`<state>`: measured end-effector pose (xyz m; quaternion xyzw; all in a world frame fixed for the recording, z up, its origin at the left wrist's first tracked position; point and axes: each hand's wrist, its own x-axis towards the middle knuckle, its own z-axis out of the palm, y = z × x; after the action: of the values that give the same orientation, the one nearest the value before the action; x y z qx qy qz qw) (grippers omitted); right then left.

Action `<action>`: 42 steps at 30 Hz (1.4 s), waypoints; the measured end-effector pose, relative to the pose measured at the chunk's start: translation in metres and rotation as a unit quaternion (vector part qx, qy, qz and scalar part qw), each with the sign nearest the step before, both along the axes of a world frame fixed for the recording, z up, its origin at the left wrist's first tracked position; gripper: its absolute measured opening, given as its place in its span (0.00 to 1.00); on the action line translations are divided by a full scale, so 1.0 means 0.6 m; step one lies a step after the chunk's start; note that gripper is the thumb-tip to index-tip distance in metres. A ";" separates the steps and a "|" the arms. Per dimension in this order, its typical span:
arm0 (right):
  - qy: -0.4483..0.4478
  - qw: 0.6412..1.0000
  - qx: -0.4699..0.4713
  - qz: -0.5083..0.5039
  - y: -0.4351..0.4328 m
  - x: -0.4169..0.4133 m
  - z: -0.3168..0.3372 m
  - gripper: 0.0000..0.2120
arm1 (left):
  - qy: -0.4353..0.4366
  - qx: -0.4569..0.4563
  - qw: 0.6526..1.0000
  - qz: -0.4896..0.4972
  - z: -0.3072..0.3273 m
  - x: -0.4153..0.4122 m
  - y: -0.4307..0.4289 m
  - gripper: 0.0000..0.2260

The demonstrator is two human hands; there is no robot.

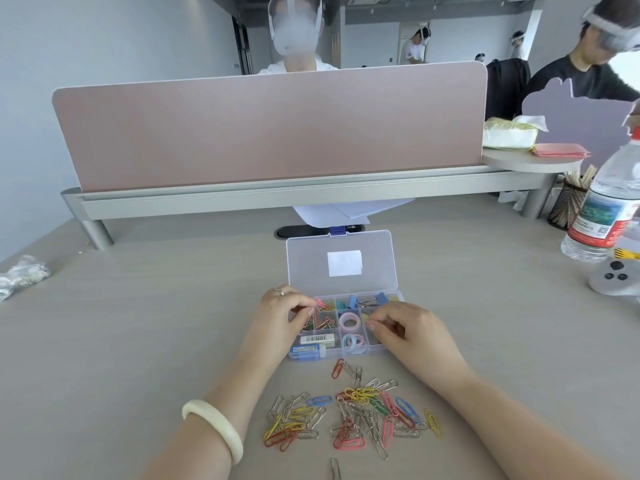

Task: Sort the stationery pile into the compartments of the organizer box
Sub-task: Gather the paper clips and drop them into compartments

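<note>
Paper clips (349,415) lie heaped on the desk (138,323) just before the open organizer box (367,351). My left hand (282,315) pinches a pink clip (320,302) over the box's far-left compartment. My right hand (415,332) curls over its right side, and I cannot tell whether it holds anything.

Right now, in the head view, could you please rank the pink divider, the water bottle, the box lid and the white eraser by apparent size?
1. divider, by far the largest.
2. bottle and lid: look about alike, and the bottle is cut by the frame edge, so unranked.
3. eraser, smallest.
</note>
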<state>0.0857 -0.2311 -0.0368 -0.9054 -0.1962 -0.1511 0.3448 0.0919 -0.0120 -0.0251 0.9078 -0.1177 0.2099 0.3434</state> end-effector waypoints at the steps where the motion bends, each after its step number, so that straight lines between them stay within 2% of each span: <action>1: 0.001 1.000 0.001 0.002 0.000 0.000 0.000 0.05 | 0.001 0.002 1.000 0.007 0.000 -0.003 0.002 0.05; 7: 0.026 0.999 0.029 0.022 -0.006 -0.010 0.005 0.06 | 0.004 0.020 0.999 0.043 -0.004 -0.032 0.011 0.06; 13: 0.019 0.997 0.043 0.055 -0.008 -0.032 0.043 0.04 | -0.012 0.041 0.999 0.029 -0.003 -0.072 0.020 0.04; 14: 0.034 0.996 0.042 0.071 -0.009 -0.039 0.052 0.04 | -0.001 0.041 0.999 0.011 -0.003 -0.083 0.025 0.04; 16: 0.105 0.988 0.026 0.115 -0.016 -0.055 0.063 0.01 | 0.056 0.033 0.997 -0.044 -0.004 -0.107 0.039 0.11; 19: 0.203 0.965 -0.100 0.131 -0.038 -0.073 0.071 0.17 | 0.104 0.048 0.989 -0.091 -0.002 -0.132 0.058 0.24; 22: 0.247 0.940 -0.211 0.107 -0.049 -0.082 0.080 0.34 | 0.081 0.047 0.992 -0.087 0.009 -0.144 0.064 0.25; 24: 0.240 0.931 -0.249 0.113 -0.041 -0.093 0.082 0.41 | 0.120 0.080 0.984 -0.108 0.015 -0.151 0.060 0.29; 27: 0.177 0.940 -0.263 0.122 -0.016 -0.111 0.075 0.46 | 0.186 0.195 0.954 -0.133 0.007 -0.160 0.048 0.42; 30: 0.109 0.951 -0.244 0.159 0.010 -0.116 0.055 0.41 | 0.183 0.217 0.950 -0.130 0.002 -0.159 0.035 0.42; 37: 0.057 0.965 -0.172 0.187 0.028 -0.105 0.032 0.12 | 0.148 0.158 0.964 -0.153 -0.002 -0.153 0.010 0.23; 42: 0.054 0.966 -0.170 0.186 0.028 -0.104 0.027 0.13 | 0.130 0.135 0.969 -0.160 -0.002 -0.158 0.003 0.10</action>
<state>0.0231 -0.2140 -0.0207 -0.9052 -0.3649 0.0003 0.2177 -0.0029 -0.0100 -0.0263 0.9347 -0.2427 0.0144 0.2592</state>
